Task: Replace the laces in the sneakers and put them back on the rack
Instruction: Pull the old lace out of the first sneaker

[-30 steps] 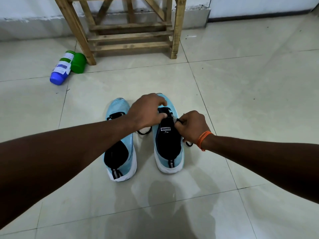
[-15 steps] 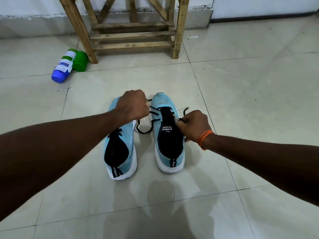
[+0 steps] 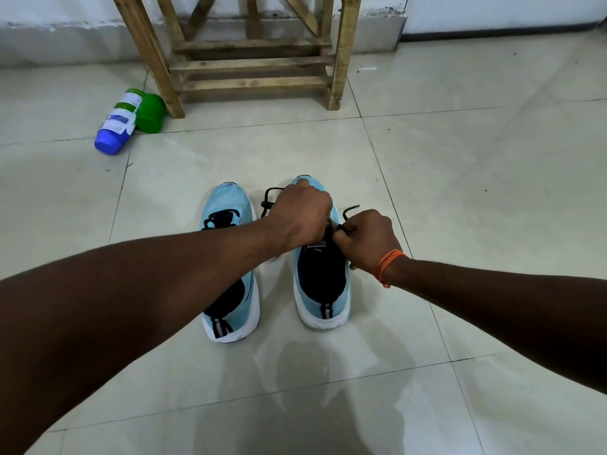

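The right sneaker (image 3: 323,290) stands on the floor (image 3: 460,192), heel near. The left hand (image 3: 300,218), fingers curled, holds its black lace (image 3: 265,205) over the toe. The right hand (image 3: 368,239) pinches the lace end beside the tongue. Half a second ago the left hand was farther left, above the left sneaker (image 3: 230,208). The rack (image 3: 253,64) stands beyond.
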